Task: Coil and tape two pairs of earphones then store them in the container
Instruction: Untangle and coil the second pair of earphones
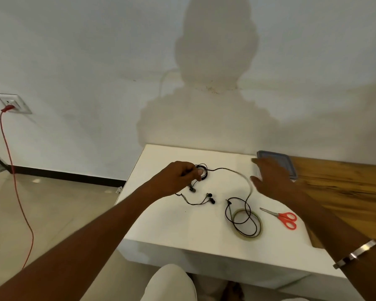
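My left hand (178, 175) pinches a small coil of black earphone cable (202, 171) just above the white table (172, 227). From the coil the cable runs right and loops down over a roll of clear tape (249, 223). One earbud hangs below my left hand and two more earbuds (210, 198) lie on the table below it. My right hand (271, 179) hovers blurred, fingers spread, in front of a clear container with a grey-blue lid (279, 159) at the back.
Red-handled scissors (283, 217) lie right of the tape. A wooden tabletop (345, 187) adjoins the white table on the right. A red cable (15, 181) hangs from a wall socket at far left. The table's front edge is near my knees.
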